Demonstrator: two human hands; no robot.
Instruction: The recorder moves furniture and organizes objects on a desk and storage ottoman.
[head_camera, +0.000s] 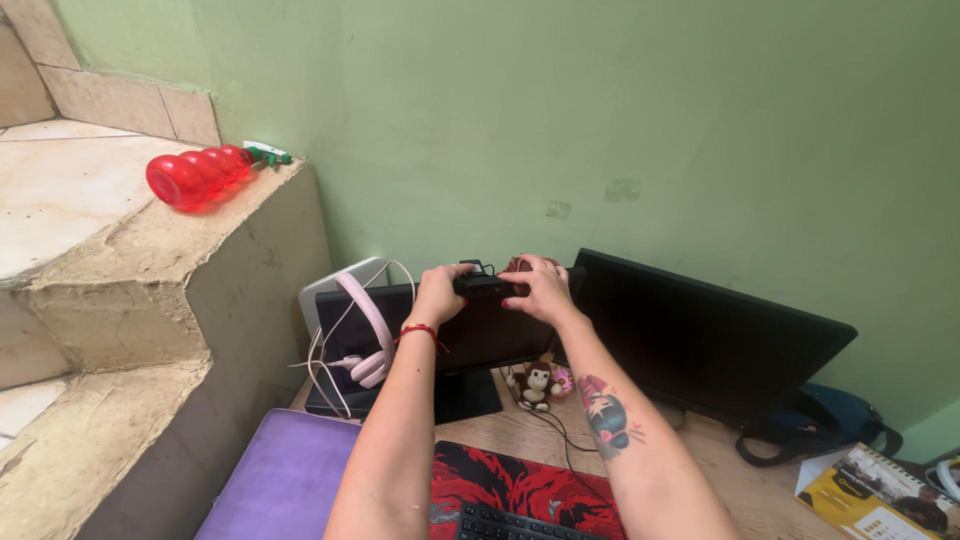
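My left hand (437, 291) and my right hand (538, 287) both grip a small black webcam (484, 283) sitting on the top edge of a dark monitor (470, 335). A thin cable rises from the webcam's top. The left wrist wears a red string bracelet; the right forearm bears a tattoo. Pink headphones (366, 330) hang over the monitor's left corner, their cord dangling down.
A second, larger black monitor (700, 335) stands to the right. A small toy monkey (536, 381) sits by the monitor's stand. A red-black mouse mat (520, 485), keyboard (505, 524), purple pad (285, 480), dark bag (825, 420) and yellow calendar (880, 495) lie on the wooden desk. A red spray bottle (200, 172) rests on stone steps at left.
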